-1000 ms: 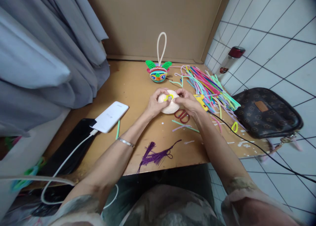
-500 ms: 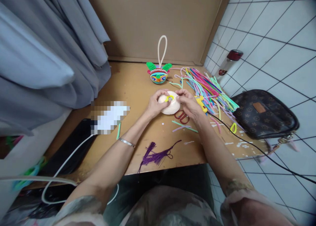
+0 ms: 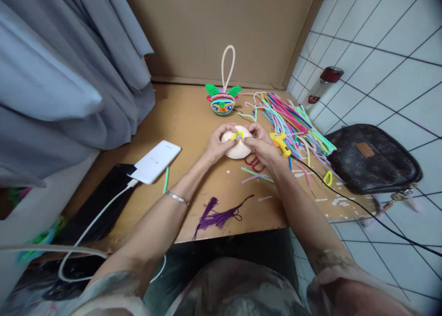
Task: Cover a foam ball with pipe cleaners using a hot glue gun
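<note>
A round cream-white piece [image 3: 238,151] is held between both hands above the table. My left hand [image 3: 219,143] grips its left side, the thumb by a small yellow loop [image 3: 235,135] on top. My right hand [image 3: 261,143] holds the right side, with its thumb pressing beside the same loop. Under the right hand lie red-handled scissors [image 3: 256,163], their blades hidden. Behind the hands sits a colourful lion-head ornament [image 3: 223,105] with green ears and a white loop.
Fuzzy coloured stems [image 3: 286,118] and a yellow glue gun [image 3: 281,143] lie right, near a dark bag [image 3: 373,157] and a bottle [image 3: 322,85]. Purple tassels [image 3: 217,217] lie in front. A white power bank [image 3: 157,161] with a cable is left.
My right thumb has moved left over the white piece, closer to the yellow loop. The left hand keeps its hold. The view has shifted slightly.
</note>
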Demonstrator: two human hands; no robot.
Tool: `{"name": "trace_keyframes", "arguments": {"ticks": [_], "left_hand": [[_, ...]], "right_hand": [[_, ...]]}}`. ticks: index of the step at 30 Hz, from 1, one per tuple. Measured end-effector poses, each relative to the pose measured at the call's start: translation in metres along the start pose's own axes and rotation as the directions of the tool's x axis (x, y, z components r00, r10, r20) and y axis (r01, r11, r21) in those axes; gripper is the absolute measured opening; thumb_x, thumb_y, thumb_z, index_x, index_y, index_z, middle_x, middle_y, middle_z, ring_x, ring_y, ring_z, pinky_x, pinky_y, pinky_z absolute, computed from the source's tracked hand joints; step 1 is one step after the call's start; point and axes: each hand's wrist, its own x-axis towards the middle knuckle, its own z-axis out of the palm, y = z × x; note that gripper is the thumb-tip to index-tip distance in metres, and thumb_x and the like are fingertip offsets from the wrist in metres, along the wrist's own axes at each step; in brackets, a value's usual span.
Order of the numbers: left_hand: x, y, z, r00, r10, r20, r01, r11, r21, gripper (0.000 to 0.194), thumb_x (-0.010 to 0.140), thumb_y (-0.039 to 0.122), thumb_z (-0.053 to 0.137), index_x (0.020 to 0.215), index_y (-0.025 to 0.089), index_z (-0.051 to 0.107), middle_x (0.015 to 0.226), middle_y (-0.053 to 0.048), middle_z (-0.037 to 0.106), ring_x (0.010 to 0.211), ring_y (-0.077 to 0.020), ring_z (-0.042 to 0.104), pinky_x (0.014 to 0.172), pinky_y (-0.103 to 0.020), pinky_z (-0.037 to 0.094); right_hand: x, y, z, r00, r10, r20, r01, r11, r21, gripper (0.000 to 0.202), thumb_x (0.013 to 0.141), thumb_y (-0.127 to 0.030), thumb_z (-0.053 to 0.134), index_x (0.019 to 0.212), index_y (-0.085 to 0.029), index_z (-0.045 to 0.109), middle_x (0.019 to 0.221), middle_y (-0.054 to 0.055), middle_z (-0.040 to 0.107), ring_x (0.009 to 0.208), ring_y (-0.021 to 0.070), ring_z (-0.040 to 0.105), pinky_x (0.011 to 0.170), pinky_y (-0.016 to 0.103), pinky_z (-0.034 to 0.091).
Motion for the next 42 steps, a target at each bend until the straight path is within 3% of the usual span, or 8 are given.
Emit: {"name": "trace_keyframes", "arguments": {"ticks": [5,16,23,33,42], "left_hand": [[0.000,-0.003,-0.004,0.999,0.007,0.038,-0.003,0.996,-0.089,0.043,0.069,0.051,0.080,0.097,0.020,0.069,0.136,-0.011,0.068,0.123,-0.0301,0.067,0.103,-0.039,0.054],[0.001,-0.001,-0.001,1.000,0.026,0.001,-0.026,0.999,-0.026,0.043,0.066,0.049,0.081,0.093,0.019,0.066,0.130,-0.012,0.070,0.122,-0.0297,0.067,0.107,-0.041,0.052],[0.002,-0.001,-0.001,1.000,0.004,-0.010,-0.004,1.000,-0.029,0.039,0.067,0.044,0.080,0.094,0.019,0.067,0.131,-0.012,0.070,0.122,-0.0298,0.067,0.108,-0.042,0.052],[0.003,-0.011,-0.004,0.999,-0.018,0.027,0.021,0.990,-0.139,0.033,0.071,0.037,0.071,0.099,0.021,0.075,0.141,-0.011,0.069,0.135,-0.0353,0.062,0.115,-0.050,0.048],[0.002,-0.011,-0.002,1.000,-0.019,0.022,0.022,0.987,-0.158,0.039,0.071,0.046,0.081,0.100,0.021,0.074,0.141,-0.012,0.068,0.133,-0.0329,0.063,0.113,-0.045,0.049]], "right_hand": [[-0.001,0.000,0.001,1.000,-0.008,-0.003,0.008,1.000,0.006,0.045,0.049,-0.028,0.076,0.084,-0.026,0.049,0.085,-0.005,0.055,0.072,0.0131,0.047,0.064,0.027,0.044],[-0.002,0.003,0.001,0.999,-0.045,0.019,0.045,0.999,-0.015,0.043,0.051,-0.028,0.073,0.086,-0.026,0.048,0.089,-0.002,0.053,0.080,0.0164,0.049,0.067,0.030,0.043],[-0.007,-0.001,0.005,1.000,-0.004,0.027,0.004,1.000,0.024,0.049,0.051,-0.031,0.075,0.090,-0.027,0.046,0.092,-0.002,0.055,0.079,0.0163,0.050,0.066,0.029,0.043],[0.000,0.004,0.003,0.999,-0.002,-0.049,0.003,1.000,0.019,0.048,0.048,-0.031,0.078,0.083,-0.027,0.045,0.089,-0.003,0.054,0.079,0.0155,0.050,0.065,0.028,0.043],[-0.003,0.002,0.004,0.999,-0.021,-0.045,0.021,1.000,0.005,0.045,0.048,-0.030,0.076,0.083,-0.026,0.046,0.088,-0.004,0.054,0.078,0.0147,0.049,0.066,0.027,0.044]]}}
